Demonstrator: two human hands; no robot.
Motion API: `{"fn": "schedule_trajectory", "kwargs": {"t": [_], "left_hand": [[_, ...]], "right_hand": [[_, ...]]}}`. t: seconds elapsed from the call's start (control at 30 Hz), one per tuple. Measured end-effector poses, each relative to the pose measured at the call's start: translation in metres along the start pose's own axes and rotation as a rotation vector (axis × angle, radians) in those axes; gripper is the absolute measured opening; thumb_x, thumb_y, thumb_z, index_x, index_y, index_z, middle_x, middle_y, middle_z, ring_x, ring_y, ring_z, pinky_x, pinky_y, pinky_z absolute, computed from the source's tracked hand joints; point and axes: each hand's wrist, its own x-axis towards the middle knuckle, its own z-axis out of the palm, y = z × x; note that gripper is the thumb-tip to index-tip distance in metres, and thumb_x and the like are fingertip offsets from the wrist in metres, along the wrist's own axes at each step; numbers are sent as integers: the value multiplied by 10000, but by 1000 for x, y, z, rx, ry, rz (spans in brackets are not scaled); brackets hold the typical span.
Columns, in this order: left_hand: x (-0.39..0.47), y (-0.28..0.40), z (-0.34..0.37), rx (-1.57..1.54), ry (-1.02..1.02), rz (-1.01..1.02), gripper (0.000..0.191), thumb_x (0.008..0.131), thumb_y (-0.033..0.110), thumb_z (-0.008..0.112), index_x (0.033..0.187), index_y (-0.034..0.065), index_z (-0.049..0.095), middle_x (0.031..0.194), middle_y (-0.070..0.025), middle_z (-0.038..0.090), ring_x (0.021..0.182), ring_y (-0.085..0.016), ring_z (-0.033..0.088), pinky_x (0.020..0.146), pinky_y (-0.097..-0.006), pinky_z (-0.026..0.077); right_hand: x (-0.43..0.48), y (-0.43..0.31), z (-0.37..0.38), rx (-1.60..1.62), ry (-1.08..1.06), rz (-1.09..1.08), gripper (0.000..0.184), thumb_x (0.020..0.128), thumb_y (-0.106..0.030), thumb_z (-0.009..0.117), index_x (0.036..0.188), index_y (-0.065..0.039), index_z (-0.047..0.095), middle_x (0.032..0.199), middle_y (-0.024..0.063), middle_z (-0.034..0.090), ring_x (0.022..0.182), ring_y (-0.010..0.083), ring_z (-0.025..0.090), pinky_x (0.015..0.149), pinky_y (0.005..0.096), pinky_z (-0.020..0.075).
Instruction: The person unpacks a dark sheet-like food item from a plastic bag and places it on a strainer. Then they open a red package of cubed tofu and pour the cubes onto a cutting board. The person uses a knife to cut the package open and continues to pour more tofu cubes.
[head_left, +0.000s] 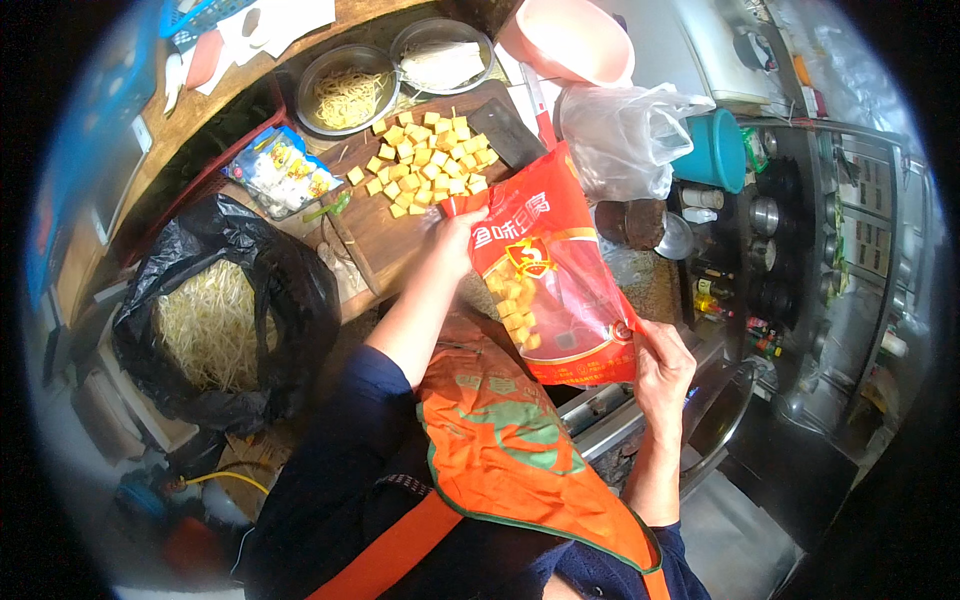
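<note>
A red plastic food bag with a clear window hangs tilted between my two hands, in front of my orange apron. My left hand grips its upper left corner. At the lower right edge, my right hand pinches the plastic. Several yellow tofu cubes show through the window, along the bag's left side. Just beyond the bag's top, a heap of similar cubes lies on a wooden cutting board. A cleaver's dark blade rests on the board beside the heap.
Two metal bowls hold noodle-like strands and white enoki-like mushrooms. Left are a blue printed packet and a black bag of bean sprouts. A red-handled knife, pink basin, clear plastic bag and teal bucket stand beyond.
</note>
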Motion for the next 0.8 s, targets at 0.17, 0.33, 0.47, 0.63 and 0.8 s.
{"fn": "schedule_trajectory", "kwargs": {"t": [0.17,0.33,0.47,0.63,0.8], "left_hand": [[-6,-5,-21,-141,-57,-2,338,1039,143,650,1355,25,628,1233,-152,738,1115,-293,727,986,-466,608],[-11,-7,-24,-141,68,55,351,1073,267,640,1339,39,638,1269,-143,735,1120,-277,726,994,-457,605],[-13,-2,-32,-169,95,122,315,1013,145,705,1289,0,657,1232,-154,733,1098,-273,724,970,-444,598],[-9,0,-59,-109,130,258,279,965,79,747,1212,-38,689,1184,-143,738,1062,-246,713,974,-367,555],[-9,1,-68,-126,152,168,314,960,116,771,1226,-22,676,1166,-123,728,1040,-235,701,962,-356,548]], "right_hand": [[-2,10,5,12,3,-7,302,887,113,657,1147,9,771,1017,151,759,963,255,742,888,320,566],[-5,16,9,16,-15,22,307,886,116,651,1149,11,770,1017,151,758,969,253,741,893,323,563],[-5,18,9,28,-2,35,299,889,114,648,1143,16,771,1012,147,757,973,252,739,897,323,559],[-5,17,10,59,-10,40,301,889,110,638,1143,19,771,1010,147,756,969,247,736,896,320,556],[-6,12,8,48,-37,29,313,890,113,624,1148,17,773,1018,147,759,962,241,733,897,317,555]]}}
